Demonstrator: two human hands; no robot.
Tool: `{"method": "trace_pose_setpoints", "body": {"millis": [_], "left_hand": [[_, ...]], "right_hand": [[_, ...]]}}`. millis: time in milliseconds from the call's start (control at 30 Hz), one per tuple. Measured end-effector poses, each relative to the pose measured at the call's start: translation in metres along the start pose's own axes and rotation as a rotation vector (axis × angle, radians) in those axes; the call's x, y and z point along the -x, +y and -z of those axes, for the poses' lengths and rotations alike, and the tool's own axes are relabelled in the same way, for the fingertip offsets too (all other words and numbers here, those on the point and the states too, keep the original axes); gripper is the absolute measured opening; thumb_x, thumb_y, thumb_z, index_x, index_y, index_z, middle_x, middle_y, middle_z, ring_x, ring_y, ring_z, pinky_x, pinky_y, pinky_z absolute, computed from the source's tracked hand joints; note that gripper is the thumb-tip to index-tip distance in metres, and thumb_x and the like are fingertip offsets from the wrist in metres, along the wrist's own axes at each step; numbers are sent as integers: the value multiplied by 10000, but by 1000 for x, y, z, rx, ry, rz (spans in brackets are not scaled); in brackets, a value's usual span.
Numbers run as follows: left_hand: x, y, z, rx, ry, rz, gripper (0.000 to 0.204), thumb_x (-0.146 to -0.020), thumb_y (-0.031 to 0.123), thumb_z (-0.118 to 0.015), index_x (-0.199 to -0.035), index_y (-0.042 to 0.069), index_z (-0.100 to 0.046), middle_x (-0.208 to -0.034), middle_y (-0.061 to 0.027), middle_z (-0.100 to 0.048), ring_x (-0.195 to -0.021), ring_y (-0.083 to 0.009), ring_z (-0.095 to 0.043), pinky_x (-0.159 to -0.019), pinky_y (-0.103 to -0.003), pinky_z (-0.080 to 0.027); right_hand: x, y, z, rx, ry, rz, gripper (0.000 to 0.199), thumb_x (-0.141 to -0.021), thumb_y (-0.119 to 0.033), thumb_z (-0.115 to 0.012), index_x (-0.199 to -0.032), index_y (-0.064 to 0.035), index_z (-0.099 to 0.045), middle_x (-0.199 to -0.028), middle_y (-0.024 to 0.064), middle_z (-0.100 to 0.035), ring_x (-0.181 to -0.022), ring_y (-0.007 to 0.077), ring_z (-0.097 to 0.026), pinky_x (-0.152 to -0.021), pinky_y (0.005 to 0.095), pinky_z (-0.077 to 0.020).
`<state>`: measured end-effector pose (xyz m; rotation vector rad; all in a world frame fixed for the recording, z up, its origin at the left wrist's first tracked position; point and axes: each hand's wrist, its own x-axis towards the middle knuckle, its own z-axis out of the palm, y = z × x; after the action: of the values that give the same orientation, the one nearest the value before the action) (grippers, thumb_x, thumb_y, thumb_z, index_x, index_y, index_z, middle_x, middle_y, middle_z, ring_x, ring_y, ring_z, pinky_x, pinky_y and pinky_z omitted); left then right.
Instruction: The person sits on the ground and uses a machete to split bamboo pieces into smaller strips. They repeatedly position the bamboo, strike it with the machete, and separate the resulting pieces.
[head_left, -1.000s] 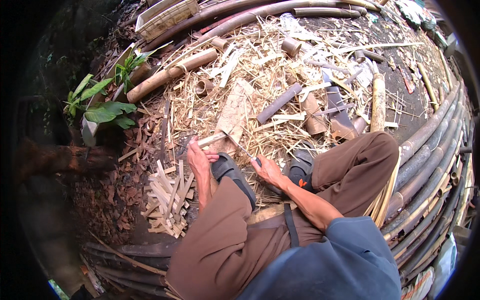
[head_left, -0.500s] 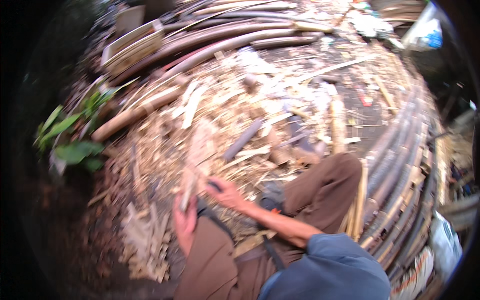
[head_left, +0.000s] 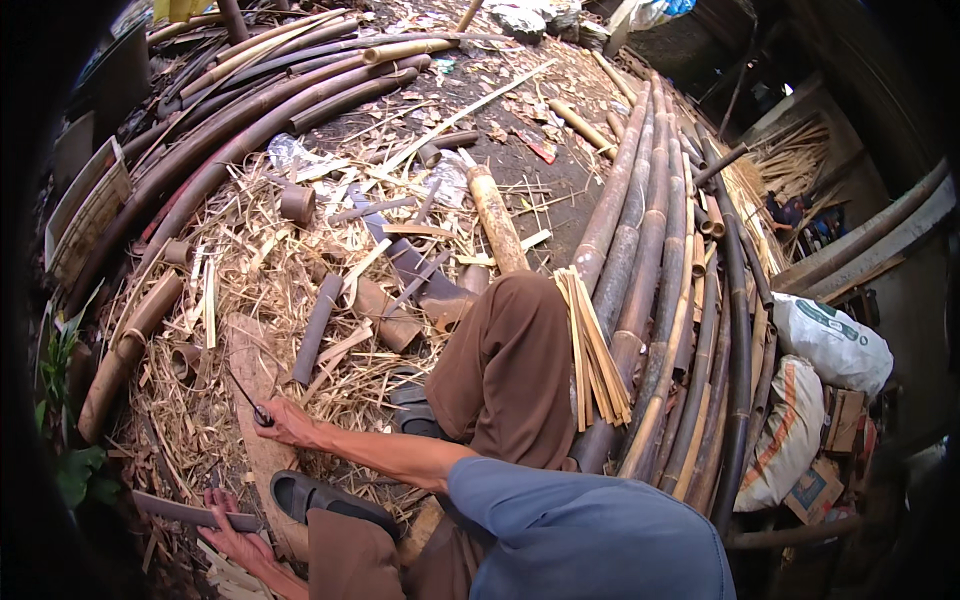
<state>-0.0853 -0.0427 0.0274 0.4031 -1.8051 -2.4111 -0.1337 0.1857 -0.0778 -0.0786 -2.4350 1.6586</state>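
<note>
At the lower left, my left hand (head_left: 240,545) grips a dark, flat bamboo strip (head_left: 180,509), which lies roughly crosswise with the fingers closed round it. My right hand (head_left: 290,424) is closed round the dark handle of a knife (head_left: 263,414). Its thin blade points up and to the left, over a long wooden board (head_left: 252,360) on the ground. The board runs beneath the knife toward my sandalled foot (head_left: 335,503). Pale split strips (head_left: 232,578) lie just below my left hand, partly cut off by the frame's lower edge.
Shavings (head_left: 235,250) and cut bamboo pieces (head_left: 385,312) litter the ground ahead. Long bamboo poles (head_left: 640,250) lie along my right, with a bundle of pale strips (head_left: 597,350) on them. More poles (head_left: 270,115) curve across the far left. White sacks (head_left: 830,345) sit at the far right.
The view has swung to the right, so the scene sits further left. My left hand has moved outward from beside my knee and now holds the dark strip crosswise; the earlier frame is blurred.
</note>
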Motion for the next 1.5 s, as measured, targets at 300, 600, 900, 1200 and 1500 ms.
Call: {"method": "trace_pose_setpoints", "body": {"millis": [300,600,900,1200,1500], "left_hand": [[-41,-2,-58,-774,151,-170,198,-921,140,-549,-889,-8,-678,-786,-44,-662,-708,-155,-594,-690,-326,-477],[-25,-73,-71,-89,-34,-350,291,-936,131,-516,-1178,-30,-522,-908,-45,-620,-819,-122,-570,-793,-293,-472],[-9,-71,-94,385,-80,-130,546,-1006,544,-314,-978,45,-533,-841,-11,-446,-834,-127,-407,-838,-275,-333],[6,-73,-97,-84,-177,-259,480,-1048,427,-276,-831,48,-476,-738,-10,-408,-693,-125,-375,-677,-273,-347],[15,-67,-99,-188,-171,-235,436,-1049,402,-302,-914,43,-510,-757,-20,-484,-710,-113,-441,-656,-275,-388]], "right_hand": [[69,-73,88,-13,-75,4,622,-889,-159,-575,-1461,-66,-349,-1148,163,-618,-882,184,-581,-793,322,-481],[65,-172,117,-113,-352,-302,663,-844,-87,-540,-1480,-118,-355,-685,-31,-451,-564,55,-375,-513,235,-352],[62,-172,99,-341,-416,-440,522,-1025,-337,-419,-1474,-80,-347,-657,-29,-438,-545,56,-409,-481,235,-362],[56,-177,87,-540,-456,-675,354,-1018,-467,-376,-966,-128,-464,-644,0,-480,-458,86,-435,-396,228,-369],[57,-174,81,-619,-464,-730,378,-1009,-485,-387,-941,-115,-429,-638,16,-482,-444,98,-446,-374,235,-372]]}}
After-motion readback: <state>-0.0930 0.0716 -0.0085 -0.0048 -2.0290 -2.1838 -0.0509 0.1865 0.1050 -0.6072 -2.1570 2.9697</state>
